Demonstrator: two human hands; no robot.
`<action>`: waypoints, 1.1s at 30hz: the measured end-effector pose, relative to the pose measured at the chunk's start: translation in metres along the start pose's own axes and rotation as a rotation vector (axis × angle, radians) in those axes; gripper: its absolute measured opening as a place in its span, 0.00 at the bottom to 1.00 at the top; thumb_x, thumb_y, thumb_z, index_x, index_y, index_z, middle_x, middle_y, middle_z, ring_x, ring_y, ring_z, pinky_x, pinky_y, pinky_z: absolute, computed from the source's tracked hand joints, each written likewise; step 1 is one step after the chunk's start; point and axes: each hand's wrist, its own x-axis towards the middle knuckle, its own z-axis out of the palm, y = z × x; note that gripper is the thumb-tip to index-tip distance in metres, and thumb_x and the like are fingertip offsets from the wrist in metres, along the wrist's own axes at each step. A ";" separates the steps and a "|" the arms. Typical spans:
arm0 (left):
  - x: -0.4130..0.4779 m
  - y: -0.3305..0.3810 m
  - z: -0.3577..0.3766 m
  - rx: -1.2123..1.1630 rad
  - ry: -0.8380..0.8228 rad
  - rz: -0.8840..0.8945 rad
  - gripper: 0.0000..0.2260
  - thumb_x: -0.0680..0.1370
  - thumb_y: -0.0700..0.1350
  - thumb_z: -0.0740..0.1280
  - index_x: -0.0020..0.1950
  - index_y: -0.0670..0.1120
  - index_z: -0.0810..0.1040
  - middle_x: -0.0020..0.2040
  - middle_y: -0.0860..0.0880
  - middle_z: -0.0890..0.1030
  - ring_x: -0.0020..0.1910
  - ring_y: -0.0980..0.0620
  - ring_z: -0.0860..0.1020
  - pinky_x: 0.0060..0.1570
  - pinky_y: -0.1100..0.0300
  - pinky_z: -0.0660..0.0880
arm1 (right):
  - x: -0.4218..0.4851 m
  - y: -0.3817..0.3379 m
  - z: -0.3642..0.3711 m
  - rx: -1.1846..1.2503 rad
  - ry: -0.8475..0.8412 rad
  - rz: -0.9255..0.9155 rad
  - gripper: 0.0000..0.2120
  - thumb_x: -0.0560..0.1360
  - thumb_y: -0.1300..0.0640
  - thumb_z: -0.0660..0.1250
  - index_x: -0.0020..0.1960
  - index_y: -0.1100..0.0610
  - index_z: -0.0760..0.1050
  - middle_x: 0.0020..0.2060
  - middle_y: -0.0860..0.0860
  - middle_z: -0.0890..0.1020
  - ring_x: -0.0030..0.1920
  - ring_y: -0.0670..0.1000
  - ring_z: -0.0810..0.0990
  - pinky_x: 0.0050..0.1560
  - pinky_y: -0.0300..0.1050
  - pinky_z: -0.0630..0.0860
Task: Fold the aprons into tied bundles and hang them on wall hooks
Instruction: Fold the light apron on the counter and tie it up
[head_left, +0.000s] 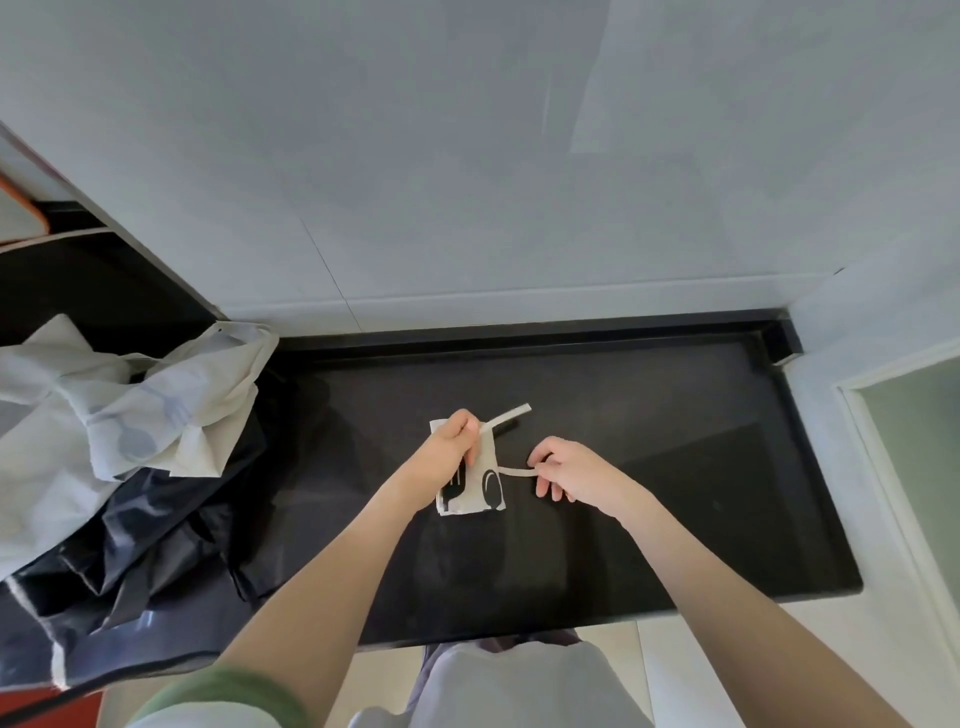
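A white apron folded into a small bundle (485, 488), printed with black fork and spoon shapes, lies in the middle of the black countertop (649, 441). My left hand (452, 449) rests over the bundle's upper left part and grips one white strap (506, 417), whose end sticks out up and to the right. My right hand (569, 470) is just right of the bundle and pinches the other strap (517, 471), pulled out sideways from the bundle's right edge.
A loose heap of aprons lies on the counter's left side: white ones (130, 405) on top, dark navy ones (145, 561) below. A pale tiled wall (467, 182) rises behind the counter. The counter's front edge (571, 623) is close to my body.
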 end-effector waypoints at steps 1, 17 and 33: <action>0.000 0.001 0.002 0.005 0.015 0.001 0.15 0.85 0.50 0.49 0.41 0.51 0.67 0.35 0.51 0.70 0.37 0.54 0.68 0.48 0.59 0.70 | -0.002 -0.001 0.000 -0.044 -0.031 0.018 0.08 0.81 0.60 0.57 0.52 0.55 0.75 0.37 0.50 0.82 0.33 0.46 0.75 0.29 0.35 0.67; -0.004 -0.003 0.017 0.185 -0.094 0.111 0.05 0.80 0.49 0.64 0.48 0.49 0.75 0.43 0.47 0.74 0.40 0.54 0.71 0.41 0.64 0.69 | 0.010 -0.026 0.019 0.222 0.111 -0.159 0.13 0.77 0.56 0.64 0.35 0.51 0.77 0.51 0.48 0.72 0.57 0.50 0.71 0.61 0.45 0.68; -0.008 0.004 0.008 -0.046 -0.097 0.048 0.19 0.84 0.48 0.55 0.36 0.53 0.76 0.36 0.52 0.75 0.38 0.58 0.73 0.43 0.67 0.68 | 0.004 -0.020 0.031 0.252 0.066 -0.105 0.11 0.76 0.59 0.70 0.56 0.55 0.73 0.41 0.52 0.83 0.40 0.47 0.81 0.44 0.38 0.79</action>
